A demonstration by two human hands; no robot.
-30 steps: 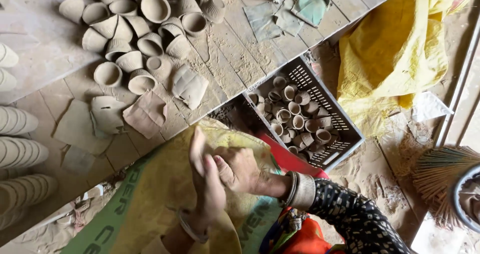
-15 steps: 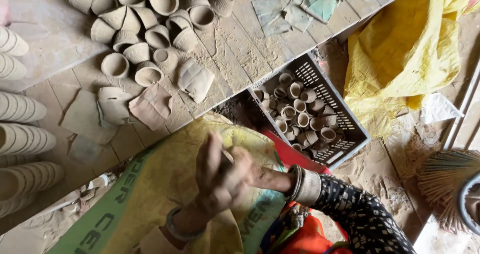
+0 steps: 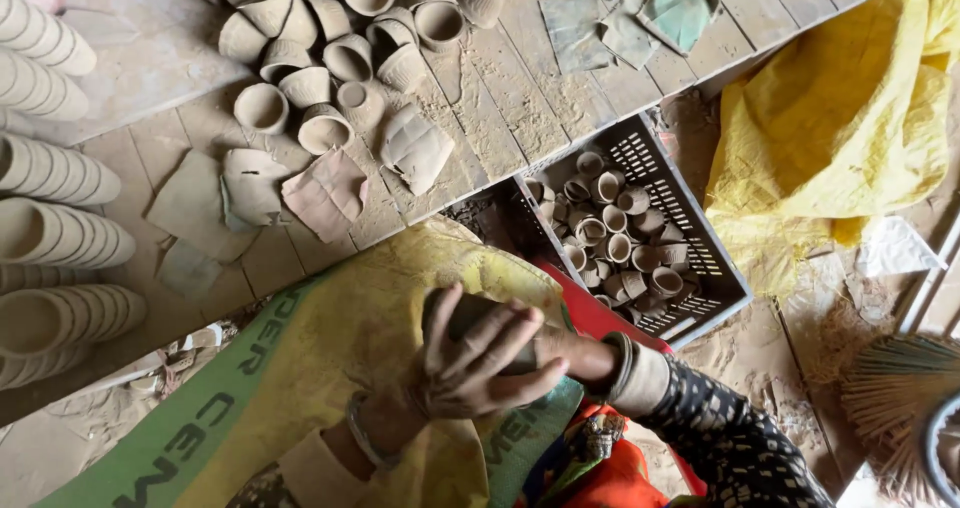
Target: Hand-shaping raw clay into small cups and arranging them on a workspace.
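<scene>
Both my hands meet over my lap, above a yellow and green woven sack. My left hand wraps its fingers over a dark grey lump of clay, pressing it against my right hand, which lies mostly hidden underneath. Bangles sit on both wrists. The clay's exact shape is hidden by my fingers.
A wooden platform carries a heap of small clay cups, stacked cups at left and clay-smeared cloth scraps. A dark plastic crate of cups stands beside a yellow sack. A broom lies at right.
My hands have turned from upright, palms pressed together, to the left hand folded over the clay lump on the right hand. The view has shifted slightly.
</scene>
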